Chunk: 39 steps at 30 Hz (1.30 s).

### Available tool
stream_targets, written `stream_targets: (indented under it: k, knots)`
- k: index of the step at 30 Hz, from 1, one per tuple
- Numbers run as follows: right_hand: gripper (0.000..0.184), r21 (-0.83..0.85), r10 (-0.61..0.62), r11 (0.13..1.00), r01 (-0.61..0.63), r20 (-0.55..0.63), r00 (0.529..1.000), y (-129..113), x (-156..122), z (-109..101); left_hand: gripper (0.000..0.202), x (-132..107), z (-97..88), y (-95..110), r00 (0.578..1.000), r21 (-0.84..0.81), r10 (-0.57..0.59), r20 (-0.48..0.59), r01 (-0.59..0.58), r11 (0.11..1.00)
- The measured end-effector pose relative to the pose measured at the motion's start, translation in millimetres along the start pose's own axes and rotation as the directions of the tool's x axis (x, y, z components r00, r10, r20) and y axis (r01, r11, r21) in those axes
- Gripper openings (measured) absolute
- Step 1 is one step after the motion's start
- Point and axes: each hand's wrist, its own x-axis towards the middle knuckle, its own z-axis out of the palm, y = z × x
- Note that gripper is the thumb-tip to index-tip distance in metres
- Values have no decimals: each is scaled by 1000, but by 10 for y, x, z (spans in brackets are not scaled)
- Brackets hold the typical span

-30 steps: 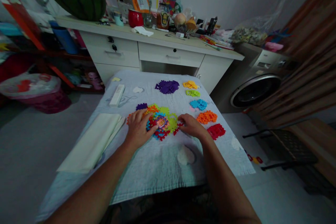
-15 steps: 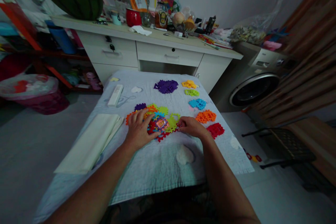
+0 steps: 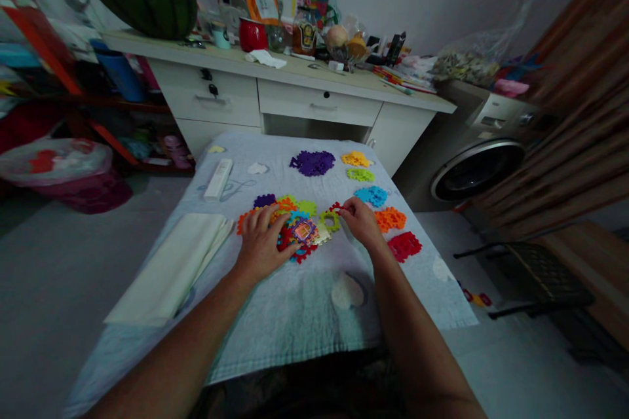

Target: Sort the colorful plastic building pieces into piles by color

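Observation:
A mixed heap of bright notched plastic pieces (image 3: pixel 299 250) lies on the cloth-covered table. My left hand (image 3: pixel 263 239) rests on the heap's left side, fingers spread. A picture piece with a purple edge (image 3: pixel 303 230) shows beside its thumb. My right hand (image 3: pixel 361 219) is just right of the heap, its fingertips pinched on a red notched plastic piece (image 3: pixel 335 207). Below that piece lies a yellow-green ring-shaped piece (image 3: pixel 330 221). Sorted piles stand apart: purple (image 3: pixel 313 162), yellow (image 3: pixel 355 158), green (image 3: pixel 360 174), blue (image 3: pixel 372 195), orange (image 3: pixel 391 218) and red (image 3: pixel 405 246).
A folded cream cloth (image 3: pixel 167 268) and a white box (image 3: pixel 219 179) lie on the table's left. Behind stands a white desk (image 3: pixel 314 108) with a watermelon piece (image 3: pixel 142 3), jars and clutter. A washing machine (image 3: pixel 472 137) is at right, a pink bin (image 3: pixel 93 186) at left.
My right hand has moved up and slightly right, drawing the red piece away from the heap's right edge. The left hand stays on the heap. The view has shifted slightly.

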Motion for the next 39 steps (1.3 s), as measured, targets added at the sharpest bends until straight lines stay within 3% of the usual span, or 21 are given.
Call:
stream_targets:
  k: [5, 9, 13, 19, 31, 39]
  knots:
    - [8, 43, 34, 999, -29, -110, 993, 75, -66, 291, 61, 3, -1, -6, 1000, -20, 8, -11, -8, 1000]
    - [10, 72, -5, 997, 15, -140, 990, 55, -114, 378, 55, 9, -12, -1, 999, -34, 13, -47, -15, 999]
    - [12, 128, -12, 991, 34, -174, 985, 88, -123, 407, 53, 17, -30, -1, 996, -52, 16, -82, -20, 998]
    - [14, 344, 31, 938, 35, -187, 982, 218, -85, 430, 48, 29, -49, -16, 993, -73, -32, -111, 24, 997]
    - [15, 382, 52, 924, 30, -203, 978, 166, -77, 376, 52, 24, 21, -131, 974, -12, -206, -96, 206, 978]
    - [12, 275, -12, 956, 100, -305, 952, 272, -19, 354, 50, 30, 5, -87, 985, -50, -158, -61, 156, 987]
